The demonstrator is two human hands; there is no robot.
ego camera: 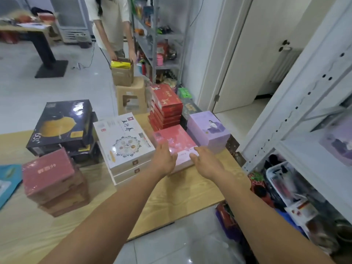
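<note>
A flat pink box (174, 139) lies on the wooden table (182, 189), between a stack of white boxes (122, 141) and two stacked lilac boxes (208, 130). My left hand (164, 159) reaches over the pink box's near left corner with fingers straight. My right hand (206, 161) stretches toward its near right corner, fingers extended. Whether either hand touches the box is not clear. Neither hand holds anything.
Dark boxes (61, 124) and dusty-red boxes (51, 178) are stacked at the left, red boxes (165, 105) behind. A white shelf rack (297, 119) with bins stands at the right. Another person (112, 25) bends over a cardboard box (122, 73) on a stool.
</note>
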